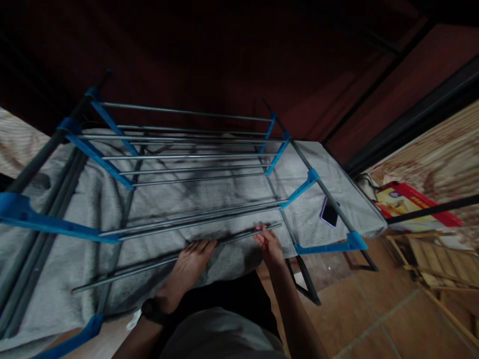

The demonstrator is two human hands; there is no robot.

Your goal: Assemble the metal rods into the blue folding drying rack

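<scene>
A long thin grey metal tube (pixel 149 266) runs across the front of the bed in the head view. My right hand (pixel 268 243) pinches it near its right end. Further left, my left hand (pixel 196 253) lies over the tube with its fingers curled round it. Just beyond both hands stands a partly assembled rack of grey tubes (pixel 202 156) and blue plastic brackets (pixel 299 191). One blue bracket (pixel 329 248) at the front right joins an upright pole, and its inner end sits close to my right hand. Another blue bracket (pixel 80 339) is at the lower left.
Grey fleece bedding (pixel 239 192) lies under the rack. A phone (pixel 330 213) rests on it at the right. Several thicker tubes (pixel 45 239) lie at the left. Beside the bed are a red and yellow box (pixel 411 204) and a folded wooden frame (pixel 441 262) over the tiled floor.
</scene>
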